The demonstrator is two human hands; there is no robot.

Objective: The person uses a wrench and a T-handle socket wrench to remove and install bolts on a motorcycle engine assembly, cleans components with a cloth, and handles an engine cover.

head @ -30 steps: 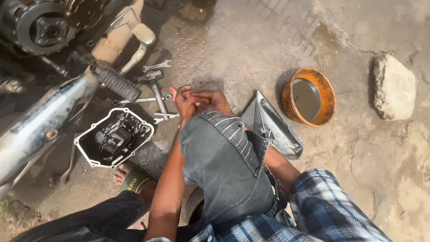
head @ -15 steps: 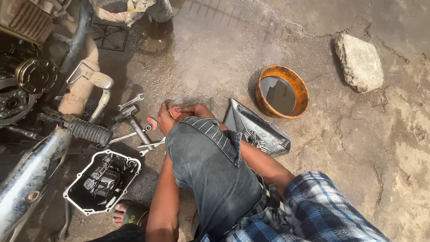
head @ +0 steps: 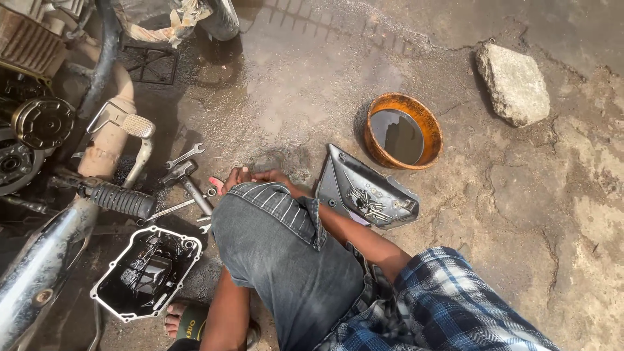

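Observation:
My two hands meet on the ground just beyond my raised knee in grey jeans (head: 286, 260). My right hand (head: 272, 177) comes in from the right along my bare forearm. My left hand (head: 235, 177) shows only its knuckles above the knee, and a small pink-red tip (head: 216, 185) sticks out beside it. The knee hides most of both hands, so their grip is unclear. Just left of them lie a hammer (head: 188, 183), an open-end wrench (head: 184, 155), a long thin wrench (head: 170, 208) and a small socket (head: 211, 192).
A grey side-panel cover (head: 338, 179) holding several bolts lies right of my hands. Behind it stands an orange bowl (head: 429, 123) of dark oil, with a stone (head: 513, 81) farther right. An oily engine cover (head: 146, 273) and a motorcycle with footpeg (head: 120, 198) and exhaust (head: 39, 266) fill the left.
The view has swung up and to the right, so everything sits lower left in frame. My hands have stayed together at the tools by my knee.

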